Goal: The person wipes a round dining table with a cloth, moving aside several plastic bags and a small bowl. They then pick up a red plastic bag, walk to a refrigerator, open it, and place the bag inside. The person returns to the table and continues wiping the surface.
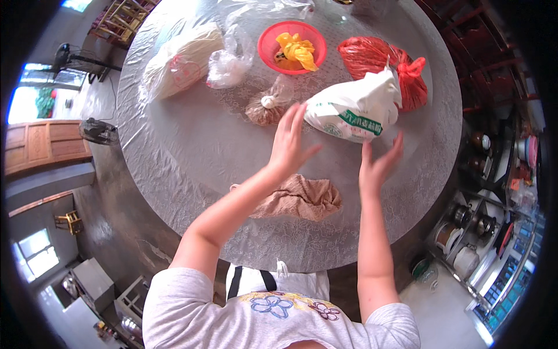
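A plump white sack with a green label [349, 110] lies on the round table, its gathered top toward the far right. My left hand [288, 145] is near the sack's left end, fingers stretched and apart. Just in front of the sack's near side is my right hand [379, 166], thumb and fingers spread. Neither hand holds anything; whether a fingertip touches the sack, I cannot tell. A crumpled brown cloth [305, 199] rests near the front edge, partly behind my left forearm. Left of the sack sits a knotted clear bag of brown contents [268, 107].
A red plastic basket [261, 49] holding a yellow bag stands at the back. Behind the sack is a tied red bag [415, 87]. Clear plastic bags [229, 64] and a long pale package [183, 64] lie at the left. A patterned cloth [168, 192] covers the table.
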A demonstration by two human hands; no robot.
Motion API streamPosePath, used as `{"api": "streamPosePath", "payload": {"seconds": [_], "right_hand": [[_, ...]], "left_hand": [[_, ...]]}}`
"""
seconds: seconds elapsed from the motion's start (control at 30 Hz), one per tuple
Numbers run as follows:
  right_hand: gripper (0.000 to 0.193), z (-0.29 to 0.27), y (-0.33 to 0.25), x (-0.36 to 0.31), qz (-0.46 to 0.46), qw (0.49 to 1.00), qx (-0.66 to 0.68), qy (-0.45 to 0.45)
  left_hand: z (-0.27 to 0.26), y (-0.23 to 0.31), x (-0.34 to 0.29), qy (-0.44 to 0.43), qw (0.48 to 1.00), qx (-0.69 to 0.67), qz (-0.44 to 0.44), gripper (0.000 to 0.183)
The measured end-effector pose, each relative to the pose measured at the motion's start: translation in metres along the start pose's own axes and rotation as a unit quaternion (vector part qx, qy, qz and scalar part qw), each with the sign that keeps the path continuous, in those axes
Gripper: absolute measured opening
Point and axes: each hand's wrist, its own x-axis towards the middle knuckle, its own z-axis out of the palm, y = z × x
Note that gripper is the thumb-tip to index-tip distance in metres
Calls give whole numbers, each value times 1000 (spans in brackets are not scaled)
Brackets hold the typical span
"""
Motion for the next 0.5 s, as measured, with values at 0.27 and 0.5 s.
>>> {"api": "streamPosePath", "payload": {"seconds": [0.27,0.5], "right_hand": [[60,-16,-24,-137,-204,900,-107,-369],[52,59,-72,-116,-97,901,94,-411]], "left_hand": [[-69,0,-151,-268,946,162,88,58],[-112,-76,-120,-216,961,152,81,58]]}}
